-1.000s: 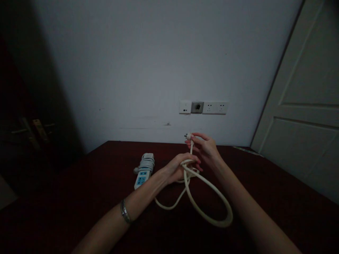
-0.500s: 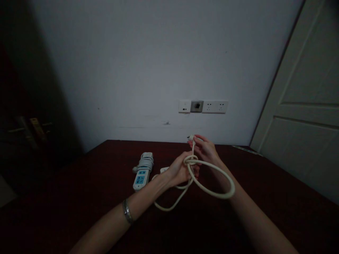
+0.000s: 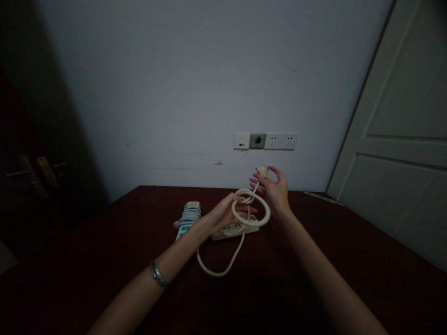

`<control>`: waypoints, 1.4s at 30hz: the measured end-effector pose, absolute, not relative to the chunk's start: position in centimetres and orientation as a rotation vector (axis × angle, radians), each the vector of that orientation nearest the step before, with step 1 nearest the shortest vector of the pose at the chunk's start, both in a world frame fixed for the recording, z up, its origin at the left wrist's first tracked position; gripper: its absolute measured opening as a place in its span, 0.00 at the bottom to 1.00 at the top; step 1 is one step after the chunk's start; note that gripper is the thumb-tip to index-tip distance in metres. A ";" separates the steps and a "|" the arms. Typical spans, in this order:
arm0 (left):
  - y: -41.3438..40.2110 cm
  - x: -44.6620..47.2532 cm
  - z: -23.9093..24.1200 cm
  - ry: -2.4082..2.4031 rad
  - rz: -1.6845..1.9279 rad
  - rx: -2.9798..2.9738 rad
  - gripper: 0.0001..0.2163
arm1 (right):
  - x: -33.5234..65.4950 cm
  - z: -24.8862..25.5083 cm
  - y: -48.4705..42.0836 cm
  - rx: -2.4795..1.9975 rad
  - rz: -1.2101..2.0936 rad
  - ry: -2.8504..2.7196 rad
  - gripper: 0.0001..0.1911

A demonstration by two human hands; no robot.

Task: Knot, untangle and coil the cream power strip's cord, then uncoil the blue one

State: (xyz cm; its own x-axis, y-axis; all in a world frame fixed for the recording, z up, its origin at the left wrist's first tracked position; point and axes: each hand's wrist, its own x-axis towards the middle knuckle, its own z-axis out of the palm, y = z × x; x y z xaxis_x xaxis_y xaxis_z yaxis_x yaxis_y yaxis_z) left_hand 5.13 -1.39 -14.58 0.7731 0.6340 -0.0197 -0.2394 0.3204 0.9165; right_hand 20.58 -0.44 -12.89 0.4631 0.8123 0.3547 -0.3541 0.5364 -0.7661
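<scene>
My left hand (image 3: 228, 214) grips a white power cord (image 3: 268, 211) where it loops, above the table. The cord's plug (image 3: 262, 171) is between the thumb and fingers of my right hand (image 3: 274, 186), up in front of the wall. A loose bend of the same cord hangs down below my left hand. Under and behind that hand lies a white power strip (image 3: 252, 228), partly covered by my fingers and the loop. To the left, a second power strip (image 3: 182, 230) with blue sockets has its grey cord (image 3: 191, 213) wound round it; my left forearm hides its near end.
The dark red table (image 3: 157, 200) meets a pale wall (image 3: 174, 93). Wall sockets (image 3: 280, 141) and a grey wall plate (image 3: 257, 141) sit above the table. White door panels (image 3: 401, 186) stand at right, a dark door with a handle (image 3: 47, 170) at left.
My right hand has moved up and slightly right with the plug. The cord loop has become smaller and swung left; more of the white power strip shows. My left hand has shifted slightly left.
</scene>
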 end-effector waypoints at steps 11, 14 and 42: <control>-0.4 4.6 -15.2 0.223 0.931 0.962 0.15 | 21.6 -13.7 0.3 -0.799 0.601 -0.908 0.14; -0.1 4.7 -15.4 0.328 0.943 0.926 0.10 | 21.2 -13.9 0.4 -0.793 0.593 -0.938 0.14; -0.1 5.5 -15.7 0.615 1.439 1.026 0.17 | 17.6 -14.4 -0.9 -0.694 1.261 -0.645 0.13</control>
State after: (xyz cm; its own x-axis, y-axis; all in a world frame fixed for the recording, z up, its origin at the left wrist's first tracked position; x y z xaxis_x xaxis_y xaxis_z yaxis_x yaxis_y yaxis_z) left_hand 5.46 -0.06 -15.66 0.0934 0.9680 0.2330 -0.5010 -0.1565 0.8512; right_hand 17.61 -0.87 -14.35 0.1881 0.9806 0.0549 -0.6182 0.1616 -0.7693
